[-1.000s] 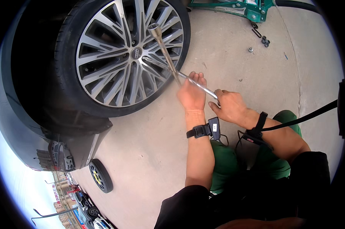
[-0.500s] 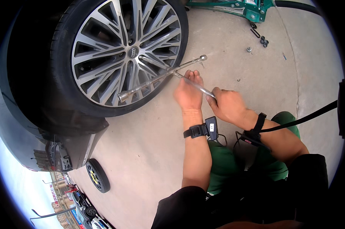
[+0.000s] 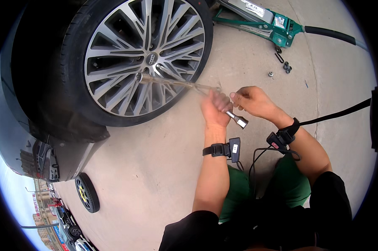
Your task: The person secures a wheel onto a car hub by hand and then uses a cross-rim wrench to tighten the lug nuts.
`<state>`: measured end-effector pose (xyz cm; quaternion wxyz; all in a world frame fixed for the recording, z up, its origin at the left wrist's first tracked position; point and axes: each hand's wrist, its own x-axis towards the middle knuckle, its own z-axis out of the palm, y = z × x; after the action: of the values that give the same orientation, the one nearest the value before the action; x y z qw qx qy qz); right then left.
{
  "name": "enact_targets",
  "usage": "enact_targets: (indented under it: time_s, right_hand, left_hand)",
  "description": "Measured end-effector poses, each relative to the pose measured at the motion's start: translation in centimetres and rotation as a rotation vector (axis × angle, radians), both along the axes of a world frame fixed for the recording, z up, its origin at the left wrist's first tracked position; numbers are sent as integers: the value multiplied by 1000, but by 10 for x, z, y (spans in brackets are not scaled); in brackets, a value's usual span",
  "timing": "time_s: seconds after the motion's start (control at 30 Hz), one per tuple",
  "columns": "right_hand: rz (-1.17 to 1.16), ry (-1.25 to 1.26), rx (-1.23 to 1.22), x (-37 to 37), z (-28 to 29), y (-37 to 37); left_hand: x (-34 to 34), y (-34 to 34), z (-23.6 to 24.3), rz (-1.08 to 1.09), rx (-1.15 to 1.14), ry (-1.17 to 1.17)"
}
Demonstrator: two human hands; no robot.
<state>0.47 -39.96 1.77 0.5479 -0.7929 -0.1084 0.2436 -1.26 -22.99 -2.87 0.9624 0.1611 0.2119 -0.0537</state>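
A chrome four-way lug wrench (image 3: 168, 82) reaches from the spoked alloy wheel (image 3: 132, 94) toward me. One arm meets the wheel just below its centre cap, and its spinning arms are partly blurred. My left hand (image 3: 216, 111) is closed around an arm of the wrench, whose socket end sticks out past the fingers on the right. Just to the right, my right hand (image 3: 256, 102) is off the wrench, fingers loosely bent and slightly apart, with nothing visible in it. The wheel sits in the dark arch of a grey car (image 3: 71, 154).
A green floor jack (image 3: 281, 31) with a black handle stands at the upper right. Near it on the concrete lie several dark lug nuts (image 3: 287, 67) and a small metal piece (image 3: 271, 74). A spare wheel (image 3: 87, 192) stands at lower left. A black cable (image 3: 339, 111) runs from my right wrist.
The wrench has turned. My right hand has let go of its arm, and my left hand, open beneath it before, now grips an arm. The view has shifted slightly.
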Motion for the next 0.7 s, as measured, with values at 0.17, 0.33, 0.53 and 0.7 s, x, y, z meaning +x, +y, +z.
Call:
enact_targets:
  time_s: [0.17, 0.33, 0.53, 0.7]
  right_hand:
    - [-20, -646, 110, 68, 104, 21]
    - [507, -493, -41, 113, 192, 46]
    - [844, -845, -921, 125, 155, 33]
    - [1046, -940, -854, 95, 173, 31]
  left_hand:
    - [-1, -5, -7, -41, -167, -6]
    - [-4, -2, -3, -64, -183, 41]
    - [-8, 6, 0, -86, -196, 32]
    - [5, 5, 12, -68, -145, 42]
